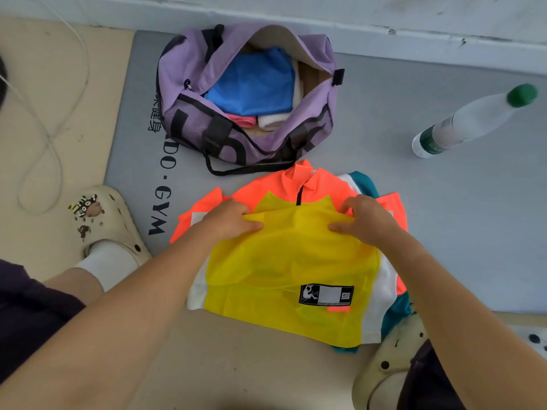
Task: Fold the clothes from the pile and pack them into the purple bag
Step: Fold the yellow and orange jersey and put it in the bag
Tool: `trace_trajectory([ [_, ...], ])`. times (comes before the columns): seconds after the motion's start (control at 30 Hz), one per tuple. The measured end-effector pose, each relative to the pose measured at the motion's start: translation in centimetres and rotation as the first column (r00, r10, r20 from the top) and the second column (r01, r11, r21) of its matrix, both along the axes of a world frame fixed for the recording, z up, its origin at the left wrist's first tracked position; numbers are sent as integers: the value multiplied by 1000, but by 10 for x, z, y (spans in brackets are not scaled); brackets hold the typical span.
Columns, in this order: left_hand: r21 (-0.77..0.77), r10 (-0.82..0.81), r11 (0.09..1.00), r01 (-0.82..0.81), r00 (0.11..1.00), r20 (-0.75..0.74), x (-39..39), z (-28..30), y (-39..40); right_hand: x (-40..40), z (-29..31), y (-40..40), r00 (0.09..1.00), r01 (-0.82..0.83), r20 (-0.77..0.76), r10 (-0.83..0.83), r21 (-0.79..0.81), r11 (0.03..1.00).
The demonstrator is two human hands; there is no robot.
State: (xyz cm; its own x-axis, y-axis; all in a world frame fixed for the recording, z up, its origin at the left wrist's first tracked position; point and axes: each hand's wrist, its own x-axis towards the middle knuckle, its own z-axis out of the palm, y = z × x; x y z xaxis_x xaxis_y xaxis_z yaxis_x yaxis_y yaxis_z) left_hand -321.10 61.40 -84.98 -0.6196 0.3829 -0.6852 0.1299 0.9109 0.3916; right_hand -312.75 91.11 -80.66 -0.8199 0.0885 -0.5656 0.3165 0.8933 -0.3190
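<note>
**Both hands pinch the yellow fold of the shirt**

A smooth grey mat covers the floor beside the wall. On it sits the purple bag, soft nylon with mesh sides, unzipped, holding a folded blue garment, a pink roll and a white one. Just in front lies the shirt, thin slick fabric in yellow, orange, white and teal panels, its hem doubled upward. The left hand and right hand reach forward, fingers curled, pinching that folded edge. A clear plastic bottle stands at the right.
</note>
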Motion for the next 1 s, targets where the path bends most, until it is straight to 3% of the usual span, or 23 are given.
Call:
trace_trajectory([
  [0.13,218,132,969,-119,990,-49,-2,10,-8,1,3,9,993,-109,-36,109,-7,994],
  [0.23,308,181,926,-217,973,144,-3,26,-15,11,11,11,997,-71,-7,71,-112,991],
  [0.4,46,-52,998,45,985,165,-2,53,-32,23,37,13,989,-41,141,39,15,999],
  [0.53,-44,-71,995,85,966,247,7,81,-45,30,72,13,944,-50,328,40,23,998],
  [0.6,-21,-51,998,57,980,195,11,102,-45,31,98,10,941,-63,335,42,53,997],
  [0.7,43,15,999,-14,1000,-17,6,147,-44,25,145,9,979,0,205,-17,83,997],
  [0.83,213,122,975,-54,939,-322,-17,219,-42,6,213,15,985,74,-165,-59,90,993],
  [1.0,440,344,897,-48,701,-625,-37,311,-31,-17,288,19,788,258,-590,-175,58,964],
])
